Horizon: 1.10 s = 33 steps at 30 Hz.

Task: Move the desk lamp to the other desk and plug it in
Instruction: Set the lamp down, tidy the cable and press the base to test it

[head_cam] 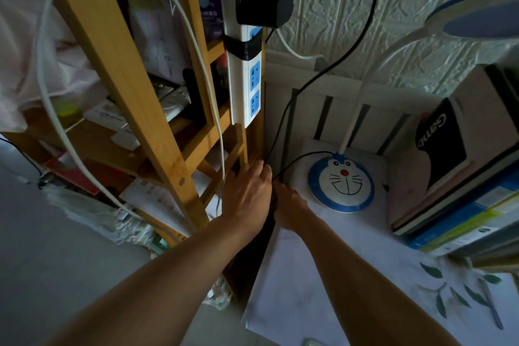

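Both hands, left hand and right hand, reach fingers-down into the gap at the desk's left edge, grip unclear, beside the lamp's round glossy base.

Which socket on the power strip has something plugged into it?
The top one on the power strip: a black adapter sits there. The two blue sockets below the black strap are free.

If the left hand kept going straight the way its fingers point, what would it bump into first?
Probably the wooden shelf post, just past the left hand; its fingertips already seem close to it. Depth is hard to judge in the dark gap beside the desk.
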### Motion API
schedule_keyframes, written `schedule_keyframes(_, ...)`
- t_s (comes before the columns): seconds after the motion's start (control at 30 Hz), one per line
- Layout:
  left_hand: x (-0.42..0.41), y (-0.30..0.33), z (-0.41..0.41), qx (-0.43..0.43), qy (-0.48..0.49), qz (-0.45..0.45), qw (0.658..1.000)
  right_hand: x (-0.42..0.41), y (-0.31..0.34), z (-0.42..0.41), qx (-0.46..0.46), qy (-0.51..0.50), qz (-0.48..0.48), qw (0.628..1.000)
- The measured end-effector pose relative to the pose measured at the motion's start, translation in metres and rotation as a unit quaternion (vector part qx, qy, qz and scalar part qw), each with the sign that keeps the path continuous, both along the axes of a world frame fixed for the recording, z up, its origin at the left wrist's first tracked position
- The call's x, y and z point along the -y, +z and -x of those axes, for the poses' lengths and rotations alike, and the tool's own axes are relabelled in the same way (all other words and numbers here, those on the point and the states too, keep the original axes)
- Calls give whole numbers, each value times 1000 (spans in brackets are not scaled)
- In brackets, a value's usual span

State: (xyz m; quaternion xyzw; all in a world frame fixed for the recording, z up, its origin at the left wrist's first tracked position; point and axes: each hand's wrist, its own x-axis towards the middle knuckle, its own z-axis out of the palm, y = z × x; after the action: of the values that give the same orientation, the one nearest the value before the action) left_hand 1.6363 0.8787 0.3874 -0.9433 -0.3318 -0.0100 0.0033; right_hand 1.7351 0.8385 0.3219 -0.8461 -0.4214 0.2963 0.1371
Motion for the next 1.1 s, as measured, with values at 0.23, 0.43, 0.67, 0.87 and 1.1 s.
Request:
schedule_keyframes(0.23, 6, -5, 6, -25, -19, 17, 999, 11, -6, -7, 59, -8, -8, 998)
schedule_keyframes(0.43, 12, -8, 10, -37, -24, 38, 998, 30, -1, -9, 59, 20, -7, 998)
schedule_keyframes(0.67, 24, 2, 14, -72, -13, 58, 996, 56, 19, -9, 66, -14, -35, 997)
schedule_keyframes(0.87, 39, 18, 11, -73, -17, 64, 995, 78, 36, -12, 68, -51, -51, 995)
schedule_keyframes(1.1, 65, 23, -8, -32, -52, 98, 993, 102, 53, -23, 80, -81, -46, 992)
